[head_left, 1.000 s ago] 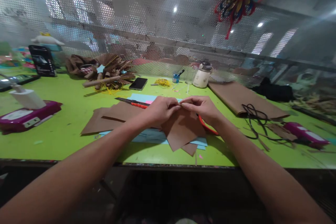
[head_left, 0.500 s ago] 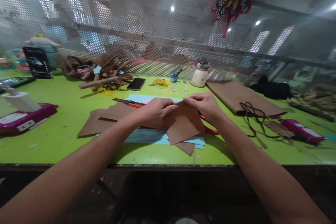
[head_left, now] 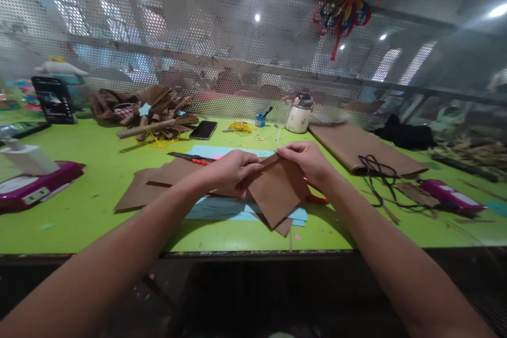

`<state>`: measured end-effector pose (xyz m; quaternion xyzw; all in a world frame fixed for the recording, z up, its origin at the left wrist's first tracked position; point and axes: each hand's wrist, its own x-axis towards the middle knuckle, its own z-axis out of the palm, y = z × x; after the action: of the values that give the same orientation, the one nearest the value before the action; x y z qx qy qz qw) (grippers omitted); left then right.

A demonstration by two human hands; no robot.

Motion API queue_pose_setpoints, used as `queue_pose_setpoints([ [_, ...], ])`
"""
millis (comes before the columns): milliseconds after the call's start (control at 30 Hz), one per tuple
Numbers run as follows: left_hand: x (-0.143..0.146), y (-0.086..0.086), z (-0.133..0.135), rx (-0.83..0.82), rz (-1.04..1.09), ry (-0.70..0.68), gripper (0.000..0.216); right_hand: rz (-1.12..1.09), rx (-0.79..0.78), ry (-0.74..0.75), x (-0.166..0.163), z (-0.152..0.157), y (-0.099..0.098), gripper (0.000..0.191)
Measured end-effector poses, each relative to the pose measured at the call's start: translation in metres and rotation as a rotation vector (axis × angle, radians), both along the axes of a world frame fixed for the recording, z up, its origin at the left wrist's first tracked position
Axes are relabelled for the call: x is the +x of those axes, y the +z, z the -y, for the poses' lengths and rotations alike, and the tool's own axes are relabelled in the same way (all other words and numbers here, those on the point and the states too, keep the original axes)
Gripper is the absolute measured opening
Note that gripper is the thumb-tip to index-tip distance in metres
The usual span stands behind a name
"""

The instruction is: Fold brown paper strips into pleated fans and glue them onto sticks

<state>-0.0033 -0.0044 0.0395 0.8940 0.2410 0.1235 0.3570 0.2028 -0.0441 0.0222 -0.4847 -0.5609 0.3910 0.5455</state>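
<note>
A square of brown paper [head_left: 277,193] is held up between my two hands, with a narrow fold along its top edge. My left hand [head_left: 237,168] pinches it at the upper left, thumb on the near side. At the fold's right end, my right hand [head_left: 303,158] grips the paper between thumb and fingers. Beneath lie light blue sheets [head_left: 222,208] and more brown paper pieces [head_left: 138,187]. Scissors with orange handles [head_left: 319,199] show partly behind my right wrist. A dark craft knife with red on it [head_left: 190,158] lies past my left hand.
A dark phone [head_left: 203,130], yellow string [head_left: 240,127], a small blue jar [head_left: 260,119] and a white bottle [head_left: 299,115] stand or lie farther back. Folded brown paper [head_left: 364,148] and black cord [head_left: 378,174] are at right. Purple power strips [head_left: 39,190] sit at left and right.
The top edge of the brown paper now shows a narrow folded strip, and its lower corner has tilted downward. Both hands keep hold of it; the view has shifted slightly.
</note>
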Motion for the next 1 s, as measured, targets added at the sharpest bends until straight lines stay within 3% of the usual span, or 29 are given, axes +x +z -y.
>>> queue_pose_setpoints([
  [133, -0.003, 0.000, 0.001, -0.151, 0.030, -0.045, 0.034, -0.061, -0.101, 0.084, 0.002, 0.002, 0.002, 0.029],
  [267, -0.003, -0.001, 0.003, -0.194, 0.041, -0.089, 0.037, -0.051, -0.105, 0.144, 0.001, 0.005, 0.005, 0.028],
  [567, 0.001, -0.003, 0.000, -0.291, 0.034, -0.075, 0.031, 0.091, -0.029, -0.014, 0.001, 0.003, 0.005, 0.028],
  [767, -0.001, -0.004, -0.003, -0.461, 0.090, -0.159, 0.028, 0.025, -0.047, 0.025, 0.002, 0.003, 0.008, 0.029],
  [1000, -0.005, -0.001, -0.006, -0.611, 0.162, -0.154, 0.024, -0.084, -0.082, 0.075, 0.004, 0.004, 0.011, 0.031],
])
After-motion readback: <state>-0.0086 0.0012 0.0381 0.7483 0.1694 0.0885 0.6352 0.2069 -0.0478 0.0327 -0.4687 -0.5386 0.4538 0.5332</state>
